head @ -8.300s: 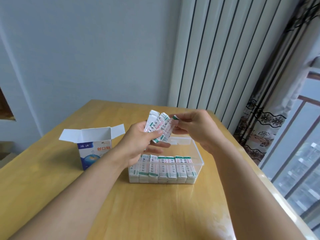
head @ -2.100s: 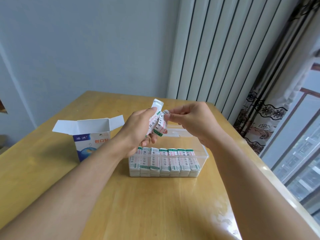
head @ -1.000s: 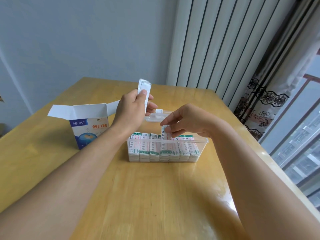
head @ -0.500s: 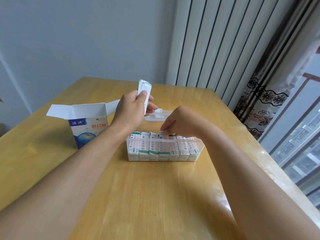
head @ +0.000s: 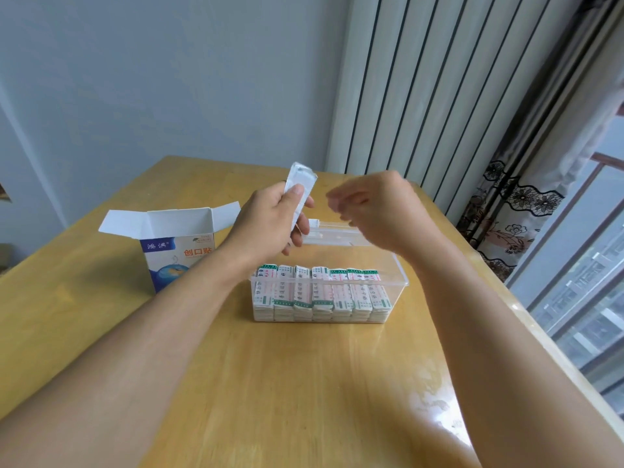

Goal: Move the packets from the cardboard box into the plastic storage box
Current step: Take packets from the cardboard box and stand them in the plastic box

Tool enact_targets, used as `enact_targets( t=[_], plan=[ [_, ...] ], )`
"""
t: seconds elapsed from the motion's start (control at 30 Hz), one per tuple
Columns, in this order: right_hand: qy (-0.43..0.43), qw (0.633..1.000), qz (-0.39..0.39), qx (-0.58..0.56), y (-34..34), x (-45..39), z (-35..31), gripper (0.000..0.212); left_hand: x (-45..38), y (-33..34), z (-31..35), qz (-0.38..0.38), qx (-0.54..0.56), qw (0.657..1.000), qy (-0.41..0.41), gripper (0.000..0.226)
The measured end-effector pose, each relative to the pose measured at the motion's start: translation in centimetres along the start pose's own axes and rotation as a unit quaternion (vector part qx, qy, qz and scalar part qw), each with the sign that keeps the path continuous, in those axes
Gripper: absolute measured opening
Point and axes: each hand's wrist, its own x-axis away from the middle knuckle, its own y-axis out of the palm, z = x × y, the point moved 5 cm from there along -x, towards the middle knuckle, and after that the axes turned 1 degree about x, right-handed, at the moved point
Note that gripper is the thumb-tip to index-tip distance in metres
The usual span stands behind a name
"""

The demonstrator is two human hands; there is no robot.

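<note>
The left grip (head: 270, 224) is clamped on an upright white packet (head: 299, 189) above the clear plastic storage box (head: 398, 282). The right grip (head: 374, 207), blurred, hangs empty with loosely curled fingers. Packets (head: 320, 292) fill the box's front row; the cardboard box (head: 175, 244) stands open just left on the surface (head: 304, 383).

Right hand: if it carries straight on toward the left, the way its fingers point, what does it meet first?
Most likely the packet gripped upright in the left hand. The right hand is blurred and depth is unclear, so it might pass just beside it.
</note>
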Motion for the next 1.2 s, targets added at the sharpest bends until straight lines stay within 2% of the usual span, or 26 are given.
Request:
enact_targets(
  t=[0.07, 0.13, 0.23, 0.33, 0.43, 0.53, 0.6, 0.67, 0.8, 1.0, 1.2],
  plan=[
    [0.003, 0.992, 0.026, -0.125, -0.5, 0.1, -0.2, 0.023, 0.4, 0.6, 0.2, -0.040, 0.004, 0.999, -0.005, 0.035],
    [0.003, 0.982, 0.024, -0.186, -0.3, 0.2, -0.4, 0.028, 0.7, 1.2, 0.4, -0.087, 0.027, 0.996, -0.010, 0.035],
    [0.005, 0.977, 0.025, -0.213, -0.2, 0.2, -0.3, 0.015, 1.0, 1.8, 0.5, -0.136, 0.064, 0.988, -0.037, 0.037],
    [0.014, 0.975, 0.017, -0.220, -0.3, 0.1, 0.2, 0.012, 1.1, 1.9, 0.2, -0.158, 0.133, 0.974, -0.092, 0.050],
    [0.010, 0.979, 0.014, -0.204, -0.6, 0.0, 0.4, 0.006, 1.0, 1.6, -0.1, -0.145, 0.206, 0.958, -0.139, 0.051],
    [0.008, 0.985, -0.005, -0.175, -0.6, -0.1, 0.8, 0.008, 0.8, 1.4, -0.5, -0.118, 0.225, 0.953, -0.163, 0.038],
    [0.028, 0.980, -0.021, -0.194, -0.3, -0.2, 1.3, 0.007, 0.7, 1.3, -0.7, -0.102, 0.231, 0.954, -0.164, 0.026],
    [0.054, 0.965, -0.051, -0.251, 0.3, -0.1, 1.6, 0.008, 0.4, 1.2, -0.9, -0.079, 0.202, 0.964, -0.151, 0.017],
    [0.085, 0.922, -0.112, -0.362, 1.3, 0.0, 1.2, 0.025, 0.0, 0.8, -1.1, -0.025, 0.106, 0.989, -0.103, 0.015],
    [0.080, 0.941, -0.028, -0.327, 1.5, -0.2, 1.5, 0.016, 0.1, 0.9, -0.8, -0.034, 0.097, 0.990, -0.092, 0.008],
    [0.085, 0.953, -0.008, -0.292, 1.6, -0.2, 1.7, 0.020, 0.5, 1.1, -0.8, -0.062, 0.079, 0.991, -0.085, 0.016]
  ],
)
